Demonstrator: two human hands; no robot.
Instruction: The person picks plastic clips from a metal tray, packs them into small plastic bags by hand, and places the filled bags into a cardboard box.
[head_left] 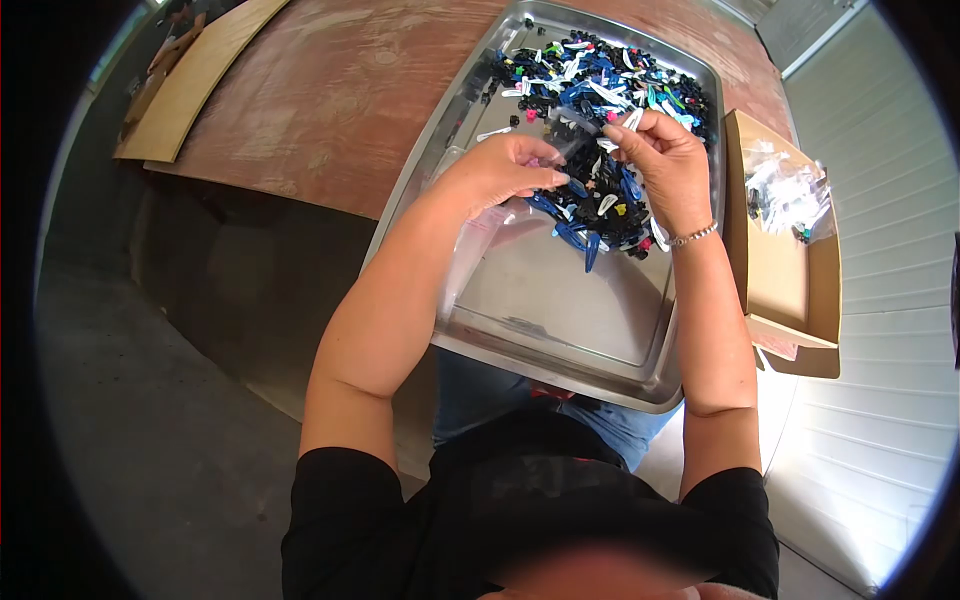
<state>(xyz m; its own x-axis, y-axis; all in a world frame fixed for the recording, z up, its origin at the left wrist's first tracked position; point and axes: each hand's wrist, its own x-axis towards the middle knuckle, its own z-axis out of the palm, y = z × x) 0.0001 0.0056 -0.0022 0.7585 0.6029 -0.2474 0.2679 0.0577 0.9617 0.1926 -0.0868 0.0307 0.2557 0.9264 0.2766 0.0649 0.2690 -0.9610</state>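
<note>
My left hand (505, 170) is closed, thumb and fingers pinching a small clear plastic bag (572, 132) over the tray. Just to its right, my right hand (670, 165) holds a white snap hair clip (632, 120) between thumb and fingertips, close to the bag. Beneath both hands lies a pile of small hair clips (600, 195), mostly black and blue, with white, pink and yellow ones among them. The clips spread up to the far end of a metal tray (560, 310). More clear bags (472, 250) lie at the tray's left side, partly under my left forearm.
Right of the tray stands an open cardboard box (780, 285) with filled clear bags (790, 190) in its far half. The tray rests on a worn reddish table (330, 90) and extends over its near edge toward my lap. A curved wooden board (205, 75) lies at the table's left.
</note>
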